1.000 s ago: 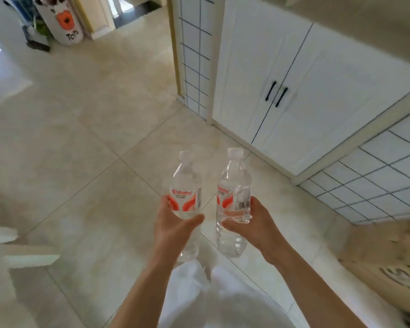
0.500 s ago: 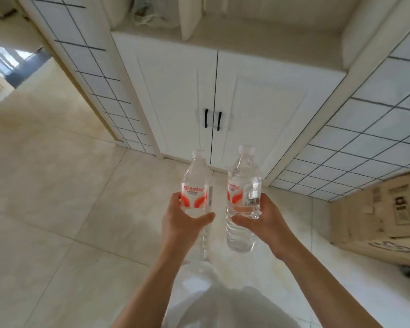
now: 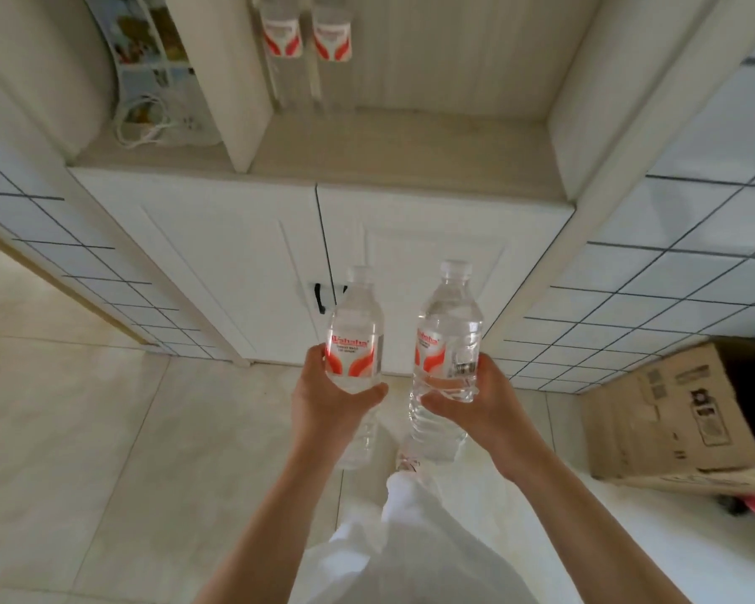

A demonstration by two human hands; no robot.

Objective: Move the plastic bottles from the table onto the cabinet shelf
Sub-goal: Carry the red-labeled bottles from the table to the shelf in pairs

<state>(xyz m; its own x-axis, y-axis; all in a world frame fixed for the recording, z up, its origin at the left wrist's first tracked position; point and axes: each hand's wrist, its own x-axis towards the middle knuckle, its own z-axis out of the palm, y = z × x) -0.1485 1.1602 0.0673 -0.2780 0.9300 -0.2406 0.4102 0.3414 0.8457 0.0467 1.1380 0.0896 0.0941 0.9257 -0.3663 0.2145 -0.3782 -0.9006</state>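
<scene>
White cabinet shelf (image 3: 406, 146) already carries 2 bottles (image 3: 306, 41); left hand (image 3: 328, 407) and right hand (image 3: 476, 407) each grip 1 upright bottle (image 3: 354, 337).

Open shelf (image 3: 410, 154) above the cabinet doors (image 3: 280, 263): plenty of bare room front and right. Two bottles (image 3: 306, 41) already parked at back left, divider panel (image 3: 232, 80) walls off left side. Cardboard box (image 3: 672, 407) on floor, far right.
</scene>
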